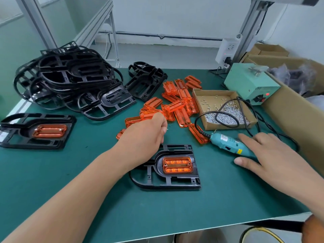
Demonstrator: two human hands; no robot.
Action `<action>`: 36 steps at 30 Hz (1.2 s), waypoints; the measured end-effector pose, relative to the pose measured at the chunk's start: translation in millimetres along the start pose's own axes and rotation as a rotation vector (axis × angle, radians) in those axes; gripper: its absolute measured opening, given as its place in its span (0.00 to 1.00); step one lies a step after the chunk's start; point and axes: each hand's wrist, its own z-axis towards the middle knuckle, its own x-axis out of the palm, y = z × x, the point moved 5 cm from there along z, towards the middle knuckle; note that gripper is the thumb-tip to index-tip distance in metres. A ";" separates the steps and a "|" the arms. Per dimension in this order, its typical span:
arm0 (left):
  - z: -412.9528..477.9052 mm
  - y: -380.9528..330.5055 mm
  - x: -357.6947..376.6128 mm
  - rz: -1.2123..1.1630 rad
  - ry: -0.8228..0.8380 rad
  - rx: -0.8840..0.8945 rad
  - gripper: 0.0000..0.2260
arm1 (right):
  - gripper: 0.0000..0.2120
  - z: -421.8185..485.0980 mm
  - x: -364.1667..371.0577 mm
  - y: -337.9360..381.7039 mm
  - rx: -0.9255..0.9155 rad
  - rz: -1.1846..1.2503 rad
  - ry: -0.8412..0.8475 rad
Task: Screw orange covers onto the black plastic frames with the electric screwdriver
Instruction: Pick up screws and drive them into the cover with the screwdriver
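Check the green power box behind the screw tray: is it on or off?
On, most likely: a red lamp glows on the front of the green power box, next to its rocker switch.

Two hands over a frame on the green tabletop (78,172)

The left hand (149,135), fingers curled, hovers at the near edge of the loose orange covers (175,106). The right hand (268,155) lies flat over the electric screwdriver (228,143). Between them lies a black plastic frame (175,183) with an orange cover (176,165) seated in it.
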 end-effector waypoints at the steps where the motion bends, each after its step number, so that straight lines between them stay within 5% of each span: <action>1: 0.2 -0.7 0.4 0.018 0.004 0.005 0.03 | 0.44 -3.1 -1.5 1.2 -0.001 0.006 -0.030; 6: -0.4 -4.1 -1.1 0.070 0.009 0.016 0.03 | 0.26 -39.2 -28.4 41.8 -0.141 0.370 -0.528; 9: 0.5 -5.9 -1.6 0.118 0.001 0.022 0.04 | 0.27 -46.7 -21.7 112.8 -0.580 0.468 -0.373; 12: -0.4 -7.7 -0.3 0.166 0.000 0.040 0.05 | 0.32 -41.3 -6.3 160.0 -0.804 0.265 -0.238; 23: 0.7 -3.3 1.8 0.091 0.015 0.030 0.04 | 0.25 -30.3 6.7 170.2 -0.790 0.364 -0.190; 28: -0.3 7.1 -6.4 -0.247 -0.052 -0.033 0.07 | 0.22 -31.5 -2.1 143.2 -0.613 0.772 -0.236; 31: 2.6 9.7 -6.7 -0.476 -0.038 -0.057 0.06 | 0.22 -28.5 -4.0 133.9 -0.576 0.679 -0.288; 36: 3.9 9.0 -5.6 -0.818 0.035 -0.092 0.03 | 0.27 -27.4 5.9 150.1 -0.770 0.394 -0.160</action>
